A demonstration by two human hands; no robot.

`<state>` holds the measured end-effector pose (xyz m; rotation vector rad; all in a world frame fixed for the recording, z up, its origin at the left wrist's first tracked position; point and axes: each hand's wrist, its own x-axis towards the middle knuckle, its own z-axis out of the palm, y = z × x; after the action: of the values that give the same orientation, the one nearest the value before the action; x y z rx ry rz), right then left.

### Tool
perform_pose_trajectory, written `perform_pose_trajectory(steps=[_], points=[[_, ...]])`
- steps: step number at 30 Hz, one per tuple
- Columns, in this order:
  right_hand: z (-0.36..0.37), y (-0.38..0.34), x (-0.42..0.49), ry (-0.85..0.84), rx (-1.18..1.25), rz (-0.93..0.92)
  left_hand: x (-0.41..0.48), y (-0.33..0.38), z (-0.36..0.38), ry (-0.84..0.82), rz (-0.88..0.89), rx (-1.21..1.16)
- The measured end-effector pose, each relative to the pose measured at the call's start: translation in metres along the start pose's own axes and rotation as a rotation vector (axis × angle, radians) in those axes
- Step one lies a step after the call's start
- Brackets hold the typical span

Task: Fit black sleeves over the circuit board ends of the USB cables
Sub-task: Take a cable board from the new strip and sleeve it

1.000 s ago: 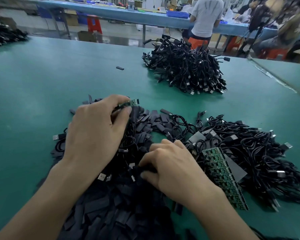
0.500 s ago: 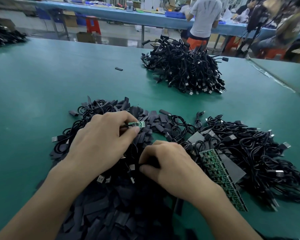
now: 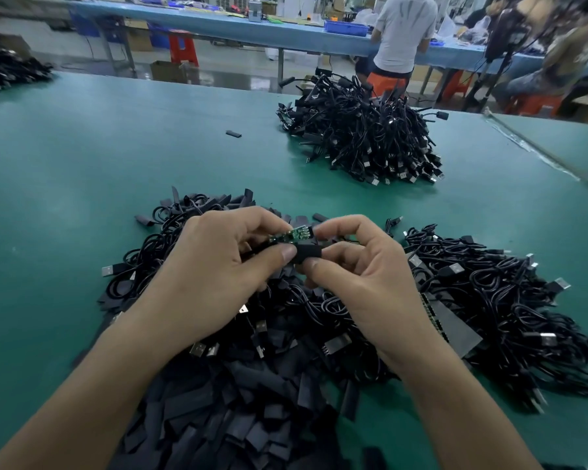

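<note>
Left hand [image 3: 214,276] is pinching the circuit board [image 3: 287,235] steady. Right hand [image 3: 364,273] is pinching a black sleeve [image 3: 309,251] alongside, likely for alignment.

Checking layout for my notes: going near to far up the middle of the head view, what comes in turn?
Loose sleeve pile → left hand pinching the circuit board, right hand pinching a black sleeve → far cable heap → blue workbench.
</note>
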<state>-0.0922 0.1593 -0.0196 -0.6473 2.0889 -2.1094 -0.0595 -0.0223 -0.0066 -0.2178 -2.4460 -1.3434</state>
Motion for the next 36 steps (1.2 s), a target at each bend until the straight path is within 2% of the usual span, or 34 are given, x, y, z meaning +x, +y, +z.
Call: perform_pose_trajectory(steps=[5,11,15,21,36], points=[[-0.002,-0.001,0.0,-0.066,-0.065,-0.088,0.0,-0.005,-0.001,-0.051,-0.01,-0.067],[-0.001,0.0,-0.001,-0.001,-0.209,-0.116,0.001,-0.007,-0.001,-0.042,-0.035,-0.107],[-0.006,0.001,0.002,0.098,-0.189,-0.125,0.003,-0.011,-0.005,-0.003,-0.031,-0.053],[-0.016,-0.008,0.005,0.145,-0.085,-0.15,0.002,-0.013,-0.008,-0.066,0.003,-0.001],[-0.02,-0.011,0.005,0.071,-0.177,-0.137,0.001,-0.007,-0.01,-0.116,0.034,0.024]])
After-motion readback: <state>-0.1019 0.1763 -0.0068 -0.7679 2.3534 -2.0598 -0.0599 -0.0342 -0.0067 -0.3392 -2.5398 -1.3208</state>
